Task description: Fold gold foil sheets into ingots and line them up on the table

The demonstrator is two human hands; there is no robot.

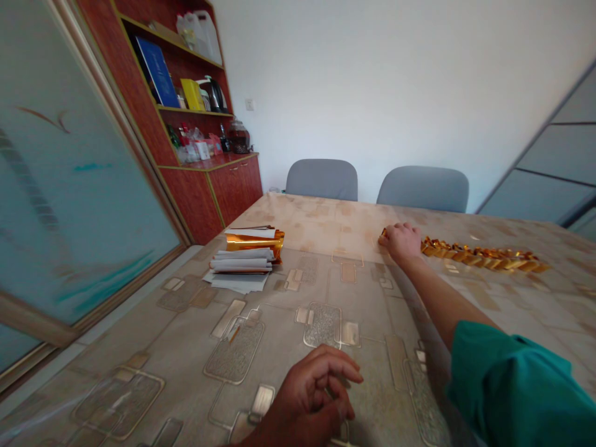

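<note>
My right hand [403,241] is stretched out across the table, its fingers closed around the left end of a long row of folded gold foil paper pieces [484,256]. A bit of gold shows past the fingertips; the rest there is hidden under the hand. Near the front of the table my left hand [316,391] hovers with loosely bent fingers apart and nothing in them. To the left lies a stack of gold foil paper sheets [254,241], with a fan of white-backed sheets [242,266] in front of it.
A patterned cover lies over the table [344,372]. Two grey chairs [321,179] stand behind it against the wall. At the back left is a red-brown cabinet [237,189] with bottles and a kettle. A frosted sliding door [84,186] is on the left.
</note>
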